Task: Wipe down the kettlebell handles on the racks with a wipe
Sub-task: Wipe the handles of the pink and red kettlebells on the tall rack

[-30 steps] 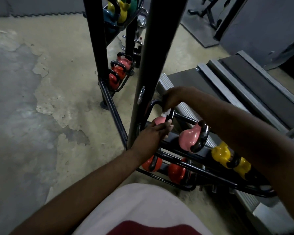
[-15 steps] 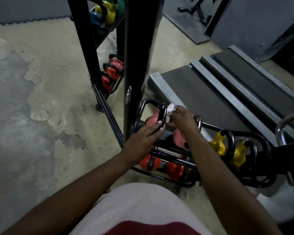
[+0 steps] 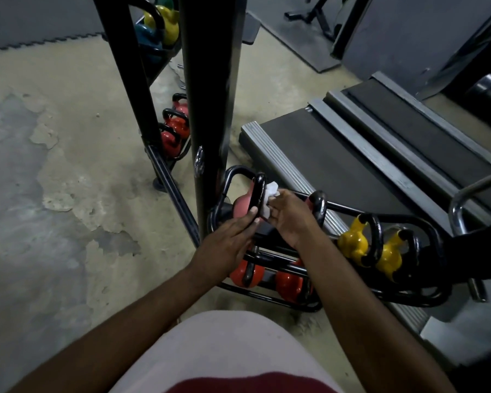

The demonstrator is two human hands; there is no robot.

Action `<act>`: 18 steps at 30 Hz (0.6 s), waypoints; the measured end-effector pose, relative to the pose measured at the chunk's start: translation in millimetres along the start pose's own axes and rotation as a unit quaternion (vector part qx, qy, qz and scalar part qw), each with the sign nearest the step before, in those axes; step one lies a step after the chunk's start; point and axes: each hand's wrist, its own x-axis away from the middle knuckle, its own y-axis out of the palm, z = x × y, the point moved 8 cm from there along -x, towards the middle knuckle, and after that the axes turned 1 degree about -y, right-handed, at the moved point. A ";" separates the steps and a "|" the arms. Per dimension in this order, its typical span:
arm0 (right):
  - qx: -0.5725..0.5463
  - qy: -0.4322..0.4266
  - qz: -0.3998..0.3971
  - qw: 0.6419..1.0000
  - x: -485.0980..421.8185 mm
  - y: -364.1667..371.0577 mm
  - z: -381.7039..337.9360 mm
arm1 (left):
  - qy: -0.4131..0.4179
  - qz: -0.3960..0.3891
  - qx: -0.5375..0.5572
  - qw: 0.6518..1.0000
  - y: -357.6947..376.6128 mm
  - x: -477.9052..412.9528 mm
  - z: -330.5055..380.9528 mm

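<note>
We see both arms bare from the left hand (image 3: pixel 224 245) and the right hand (image 3: pixel 289 219) back as far as the view reaches, the left forearm (image 3: pixel 125 316) and right forearm (image 3: pixel 360 307) uncovered by any sleeve. Behind the hands, between the two forearms, we see a pale off-white garment (image 3: pixel 210 344), smooth and rounded. Farther back from the hands lies a dark maroon patch (image 3: pixel 253 382) of cloth.

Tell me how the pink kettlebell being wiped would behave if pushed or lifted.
Pink kettlebell: probably heavy for its size, looking like solid coated metal. Likely rigid; its black handle shows no flex against the wipe. Cradled between rack rails, it seems unlikely to roll.
</note>
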 end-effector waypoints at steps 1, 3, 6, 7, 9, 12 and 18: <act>0.021 -0.019 -0.001 1.000 3.1 -3.8 -1.3 | -0.009 0.001 0.001 1.000 -2.5 0.7 0.1; 0.128 -0.109 -0.004 0.986 3.5 -5.7 -17.4 | -0.013 0.019 -0.001 1.000 -8.2 3.3 2.7; 0.450 -0.288 0.006 0.845 -4.4 16.2 -62.2 | 0.002 0.018 -0.020 1.000 -8.6 8.7 9.5; 0.528 -0.335 -0.005 0.780 -6.2 30.5 -75.7 | 0.002 0.009 -0.025 1.000 -7.2 10.0 10.1; 0.646 -0.359 -0.042 0.672 -10.6 57.6 -89.7 | -0.001 -0.013 -0.034 0.999 -4.7 11.5 9.2; 0.829 -0.255 -0.126 0.482 -17.9 89.6 -74.6 | 0.016 -0.002 -0.053 0.998 -6.5 10.4 13.0; 0.867 -0.212 -0.181 0.412 -24.5 99.7 -74.7 | -0.007 0.021 -0.004 1.000 -1.2 8.7 9.1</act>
